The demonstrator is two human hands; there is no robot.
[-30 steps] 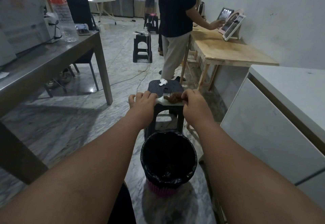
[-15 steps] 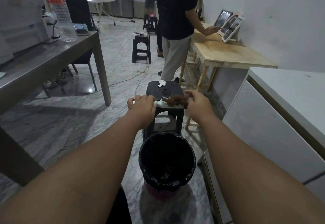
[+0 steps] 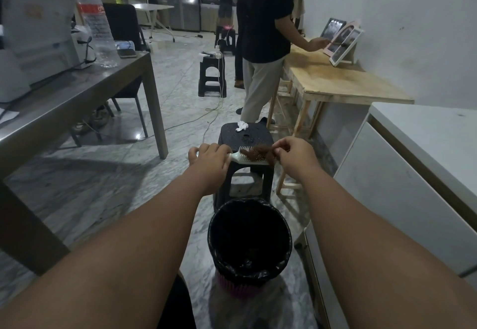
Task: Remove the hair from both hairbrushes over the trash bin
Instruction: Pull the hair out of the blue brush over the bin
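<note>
Your left hand grips the light, stiff hairbrush by its handle; your right hand pinches the soft, tangled hair above the trash bin; pull from the clump's right edge

Dim indoor light (edges bowed, soft)

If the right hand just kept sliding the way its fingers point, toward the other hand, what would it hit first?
Probably the clump of brown hair it is already pinching on the white hairbrush, then the bristles. Beyond those, the left hand gripping the handle. Depth is hard to judge from this one view.
</note>
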